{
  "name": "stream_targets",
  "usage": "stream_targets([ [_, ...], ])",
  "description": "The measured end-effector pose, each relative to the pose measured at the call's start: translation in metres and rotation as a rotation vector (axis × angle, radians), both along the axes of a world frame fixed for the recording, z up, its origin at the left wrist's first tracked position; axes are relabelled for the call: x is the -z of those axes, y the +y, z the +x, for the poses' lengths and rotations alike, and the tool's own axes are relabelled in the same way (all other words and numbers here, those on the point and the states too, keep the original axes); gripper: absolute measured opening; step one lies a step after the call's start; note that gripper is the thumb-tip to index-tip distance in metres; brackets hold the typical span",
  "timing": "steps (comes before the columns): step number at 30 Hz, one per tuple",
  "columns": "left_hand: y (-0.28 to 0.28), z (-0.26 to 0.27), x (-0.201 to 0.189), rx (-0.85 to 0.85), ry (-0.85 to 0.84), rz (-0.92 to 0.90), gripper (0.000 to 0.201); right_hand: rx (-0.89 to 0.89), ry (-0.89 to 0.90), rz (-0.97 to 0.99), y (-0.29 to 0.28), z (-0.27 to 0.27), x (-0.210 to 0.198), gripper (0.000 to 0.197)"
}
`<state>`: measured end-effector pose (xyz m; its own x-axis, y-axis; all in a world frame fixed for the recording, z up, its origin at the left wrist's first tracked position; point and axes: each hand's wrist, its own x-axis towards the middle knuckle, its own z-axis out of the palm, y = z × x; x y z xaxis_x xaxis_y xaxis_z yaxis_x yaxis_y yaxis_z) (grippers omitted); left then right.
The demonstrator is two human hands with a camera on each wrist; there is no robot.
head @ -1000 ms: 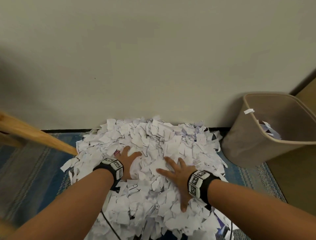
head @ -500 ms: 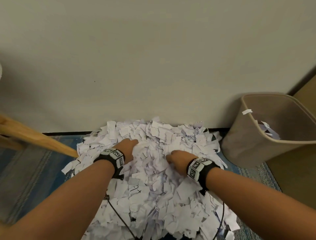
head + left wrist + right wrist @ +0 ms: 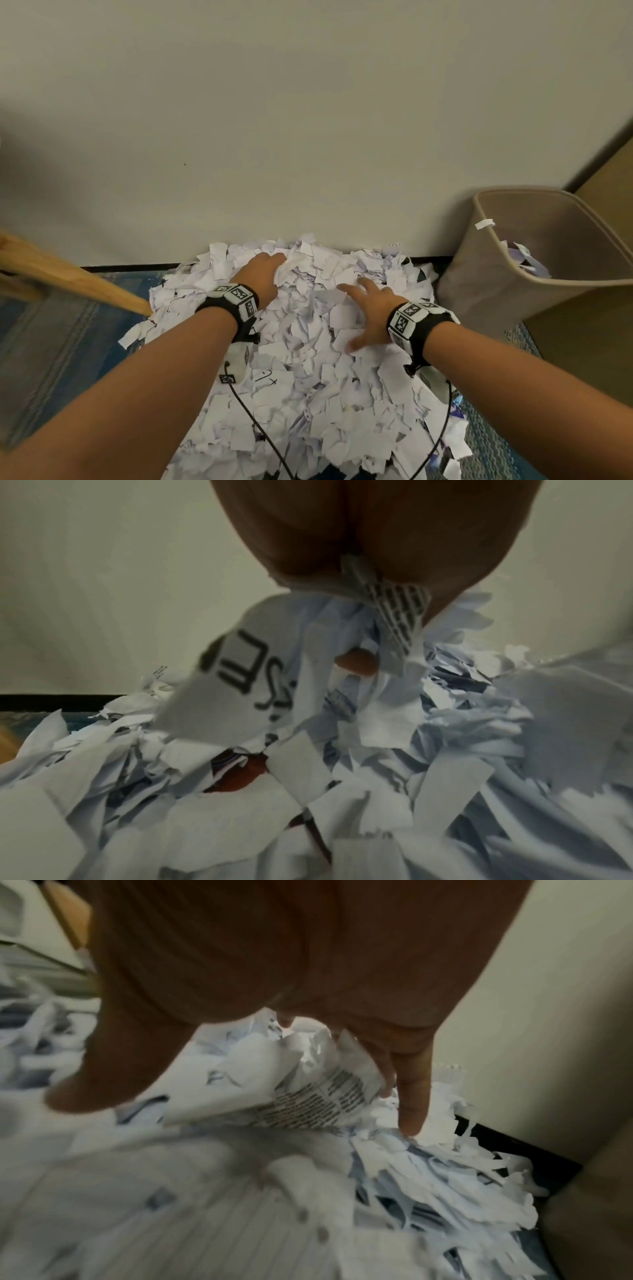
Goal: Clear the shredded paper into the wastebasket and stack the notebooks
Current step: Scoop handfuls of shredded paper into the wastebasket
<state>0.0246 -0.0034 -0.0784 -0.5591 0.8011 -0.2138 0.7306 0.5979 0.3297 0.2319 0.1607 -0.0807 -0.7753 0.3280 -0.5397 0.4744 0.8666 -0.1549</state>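
A big heap of shredded white paper (image 3: 308, 377) lies on the floor against the wall. My left hand (image 3: 265, 274) is dug into its far side, and its fingers curl round a bunch of scraps (image 3: 274, 669). My right hand (image 3: 368, 308) rests on top of the heap with fingers spread; a crumpled printed scrap (image 3: 308, 1096) sits under the palm. The tan wastebasket (image 3: 496, 274) stands to the right of the heap with a few scraps inside. A lined sheet with punched holes (image 3: 205, 1204) and a red cover (image 3: 240, 777) show under the scraps. No whole notebook shows.
A slanted wooden bar (image 3: 68, 277) reaches the heap's left edge. A blue striped rug (image 3: 51, 342) covers the floor. Black cables (image 3: 257, 421) run from the wristbands over the paper. A brown panel (image 3: 599, 342) stands behind the wastebasket on the right.
Both hands lay flat on the heap, then dug in. My left hand has since moved farther toward the wall with scraps in it. My right hand has spread its fingers again.
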Motion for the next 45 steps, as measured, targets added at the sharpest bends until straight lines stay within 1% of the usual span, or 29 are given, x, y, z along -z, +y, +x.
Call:
stream_targets([
  [1, 0.000, 0.002, 0.000, 0.008, 0.001, -0.009, 0.052, -0.036, -0.048, 0.007, -0.003, 0.002, 0.003, 0.134],
  [3, -0.001, 0.007, 0.002, 0.030, -0.004, -0.030, 0.053, -0.106, -0.137, 0.026, -0.010, 0.005, 0.009, 0.145],
  [5, -0.003, 0.009, 0.004, 0.048, -0.005, -0.043, 0.053, -0.175, -0.198, 0.075, -0.017, 0.007, 0.018, 0.146],
  [6, -0.003, 0.008, 0.004, 0.049, -0.006, -0.046, 0.053, -0.209, -0.217, 0.111, -0.022, 0.008, 0.023, 0.143],
  [8, -0.003, 0.007, 0.004, 0.045, -0.004, -0.039, 0.052, -0.266, -0.206, 0.163, -0.030, 0.009, 0.029, 0.127],
  [10, -0.002, 0.007, 0.003, 0.035, 0.002, -0.033, 0.050, -0.280, -0.148, 0.169, -0.034, 0.009, 0.031, 0.102],
  [13, -0.002, 0.009, 0.002, 0.028, -0.001, -0.033, 0.047, -0.228, -0.068, 0.114, -0.033, 0.004, 0.027, 0.061],
  [14, -0.001, 0.009, 0.001, 0.026, -0.006, -0.030, 0.047, -0.211, -0.053, 0.088, -0.031, 0.001, 0.024, 0.052],
  [15, 0.000, 0.010, 0.000, 0.022, -0.008, -0.023, 0.048, -0.196, -0.033, 0.062, -0.027, -0.001, 0.020, 0.047],
  [17, 0.003, 0.010, -0.004, 0.005, -0.006, 0.011, 0.050, -0.132, 0.023, 0.024, -0.017, -0.005, 0.011, 0.038],
  [18, 0.006, 0.011, -0.005, -0.007, -0.007, 0.033, 0.055, -0.089, 0.069, 0.015, -0.011, -0.006, 0.004, 0.031],
  [20, 0.012, 0.013, -0.010, -0.030, -0.015, 0.082, 0.064, -0.001, 0.188, 0.008, 0.004, -0.004, -0.011, 0.020],
  [21, 0.017, 0.014, -0.013, -0.035, -0.021, 0.108, 0.065, 0.039, 0.246, -0.002, 0.012, -0.002, -0.020, 0.019],
  [23, 0.029, 0.015, -0.020, -0.039, -0.024, 0.166, 0.061, 0.132, 0.335, -0.043, 0.028, 0.002, -0.041, 0.021],
  [25, 0.046, 0.016, -0.030, -0.039, 0.005, 0.236, 0.052, 0.264, 0.429, -0.106, 0.044, 0.010, -0.061, 0.012],
  [26, 0.057, 0.018, -0.038, -0.041, 0.023, 0.280, 0.048, 0.341, 0.479, -0.141, 0.053, 0.015, -0.070, 0.011],
  [28, 0.079, 0.024, -0.054, -0.053, 0.037, 0.379, 0.041, 0.478, 0.582, -0.213, 0.070, 0.026, -0.088, 0.017],
  [30, 0.105, 0.036, -0.071, -0.053, 0.036, 0.475, 0.039, 0.638, 0.686, -0.245, 0.088, 0.042, -0.105, 0.021],
  [32, 0.130, 0.052, -0.086, -0.055, 0.018, 0.566, 0.040, 0.775, 0.869, -0.394, 0.102, 0.054, -0.117, 0.021],
  [34, 0.155, 0.074, -0.101, -0.046, -0.012, 0.652, 0.038, 0.829, 1.001, -0.571, 0.103, 0.061, -0.128, 0.021],
  [37, 0.190, 0.110, -0.120, 0.008, -0.064, 0.756, 0.033, 0.906, 1.123, -0.692, 0.105, 0.063, -0.145, 0.024],
  [39, 0.209, 0.133, -0.128, 0.047, -0.091, 0.807, 0.033, 0.937, 1.184, -0.663, 0.117, 0.069, -0.156, 0.023],
  [42, 0.231, 0.160, -0.133, 0.061, -0.121, 0.857, 0.034, 1.047, 1.228, -0.491, 0.142, 0.094, -0.160, 0.028],
  [44, 0.243, 0.173, -0.134, 0.051, -0.145, 0.871, 0.034, 1.128, 1.201, -0.414, 0.156, 0.114, -0.157, 0.027],
  [45, 0.249, 0.179, -0.134, 0.045, -0.164, 0.875, 0.034, 1.154, 1.159, -0.348, 0.164, 0.124, -0.153, 0.028],
])
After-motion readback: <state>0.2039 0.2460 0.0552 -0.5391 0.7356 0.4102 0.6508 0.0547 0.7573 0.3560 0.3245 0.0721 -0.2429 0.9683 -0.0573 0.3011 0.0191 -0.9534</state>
